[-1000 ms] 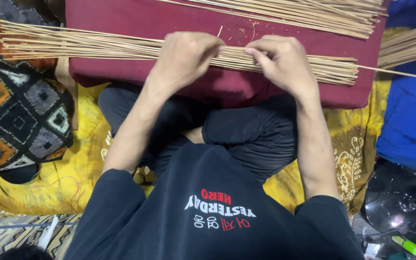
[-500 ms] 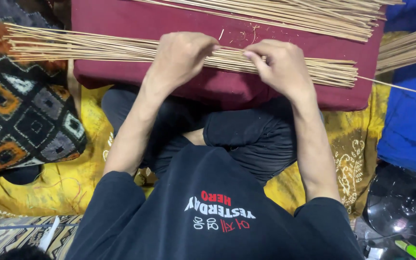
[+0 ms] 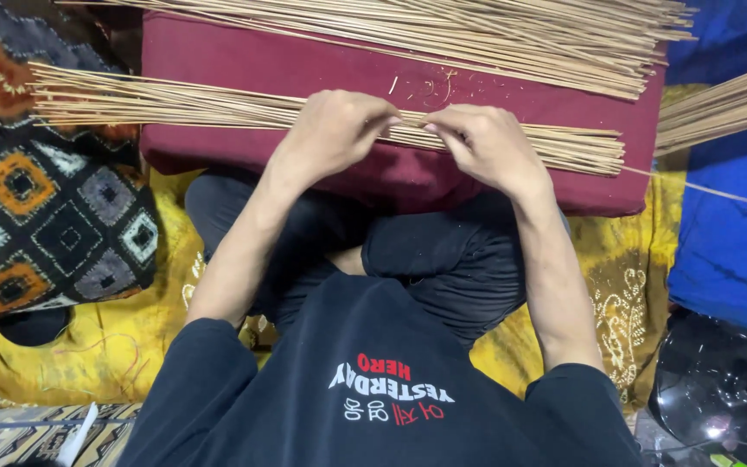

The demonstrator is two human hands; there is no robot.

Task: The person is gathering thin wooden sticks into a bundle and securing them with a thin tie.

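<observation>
A long bundle of thin tan bamboo sticks (image 3: 157, 102) lies across a maroon cushion (image 3: 304, 65) in front of my crossed legs. My left hand (image 3: 332, 130) and my right hand (image 3: 482, 143) rest on the middle of this bundle, side by side, fingertips almost meeting. Both have their fingers curled and pinching sticks in the bundle. A second, thicker pile of the same sticks (image 3: 494, 30) lies along the cushion's far edge, apart from my hands.
A patterned black, orange and grey cushion (image 3: 36, 207) sits at the left. Yellow printed cloth (image 3: 624, 294) covers the floor under me. Blue fabric (image 3: 728, 233) and more sticks (image 3: 719, 104) are at the right. A dark glossy round object (image 3: 719, 389) lies at the lower right.
The view has tilted, so cushion and sticks sit lower in the frame. My hands have drawn slightly closer together on the bundle; they still pinch the sticks.
</observation>
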